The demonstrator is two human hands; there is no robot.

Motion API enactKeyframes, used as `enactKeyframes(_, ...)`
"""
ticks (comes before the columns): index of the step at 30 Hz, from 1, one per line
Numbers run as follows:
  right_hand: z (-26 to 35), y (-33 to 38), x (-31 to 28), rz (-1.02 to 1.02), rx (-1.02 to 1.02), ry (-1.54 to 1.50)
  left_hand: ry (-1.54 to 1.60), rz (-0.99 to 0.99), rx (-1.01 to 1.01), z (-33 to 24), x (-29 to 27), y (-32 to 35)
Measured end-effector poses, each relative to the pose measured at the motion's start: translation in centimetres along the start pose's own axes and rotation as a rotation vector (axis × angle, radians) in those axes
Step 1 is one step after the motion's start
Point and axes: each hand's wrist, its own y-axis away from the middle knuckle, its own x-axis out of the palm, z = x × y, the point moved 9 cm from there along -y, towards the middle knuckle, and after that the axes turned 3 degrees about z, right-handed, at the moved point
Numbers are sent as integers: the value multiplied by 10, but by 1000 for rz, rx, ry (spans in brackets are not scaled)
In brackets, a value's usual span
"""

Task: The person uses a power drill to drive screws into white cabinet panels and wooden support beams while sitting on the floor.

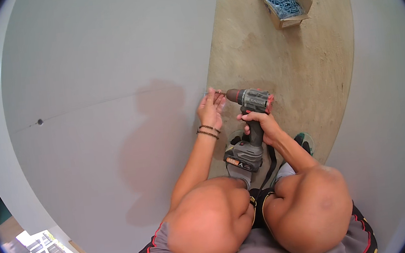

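Note:
My right hand (263, 123) is wrapped round the grip of a black, grey and red cordless drill (254, 100), with a battery at its base. The drill lies level, its chuck and thin bit pointing left at the grey wall. At the bit's tip my left hand (210, 110) pinches what looks like a small bluish screw (205, 93) against the wall, low by the floor. The fingers partly cover the screw and bit. Two dark bead bracelets circle that wrist.
An opened cardboard box (284, 23) filled with blue screws stands farther ahead on the dusty concrete floor (325, 62). A faint line runs along the left wall to a dark hole (40, 122). Another wall (387, 80) rises on the right; my bent knees are close below the drill.

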Motion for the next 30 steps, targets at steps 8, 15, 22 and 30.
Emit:
enactKeyframes(8,-7,-4,-5,-29,26,-21,-50,89,-56,7,4,-15)
enactKeyframes(15,-12,-9,-7,-12,24,-89,-139,184,-65,7,17,-12)
enactKeyframes(22,-17,-11,-10,-31,44,-72,-126,130,-45,10,14,-7)
enactKeyframes(30,-17,-12,-8,-11,58,-76,-107,131,-60,11,12,-10)
